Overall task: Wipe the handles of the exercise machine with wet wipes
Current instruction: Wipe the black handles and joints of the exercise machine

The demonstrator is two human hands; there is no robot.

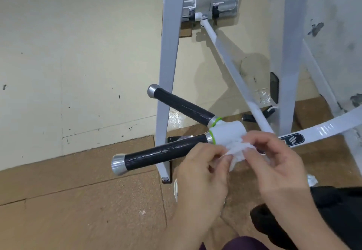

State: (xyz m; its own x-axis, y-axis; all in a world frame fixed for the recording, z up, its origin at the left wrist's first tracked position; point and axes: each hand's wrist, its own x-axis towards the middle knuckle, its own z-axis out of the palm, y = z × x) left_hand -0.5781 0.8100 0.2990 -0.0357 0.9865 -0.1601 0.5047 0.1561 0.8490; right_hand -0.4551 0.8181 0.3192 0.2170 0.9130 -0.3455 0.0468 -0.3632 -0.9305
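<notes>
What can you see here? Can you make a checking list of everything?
Surface: brown floor mats beside pale flooring.
Job's things: near black handle, far black handle, crumpled wet wipe.
Clutter: black cloth at lower right.
Hands: left hand and right hand both pinch the wipe, just beside the white joint.
Cables: nothing seen for sure.
Surroundings: white machine frame, scuffed wall.

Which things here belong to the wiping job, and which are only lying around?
For the job:
- wet wipe, held between left hand and right hand
- near black handle
- far black handle

Lying about:
- brown floor mat
- crumpled white scrap
- black cloth
</notes>
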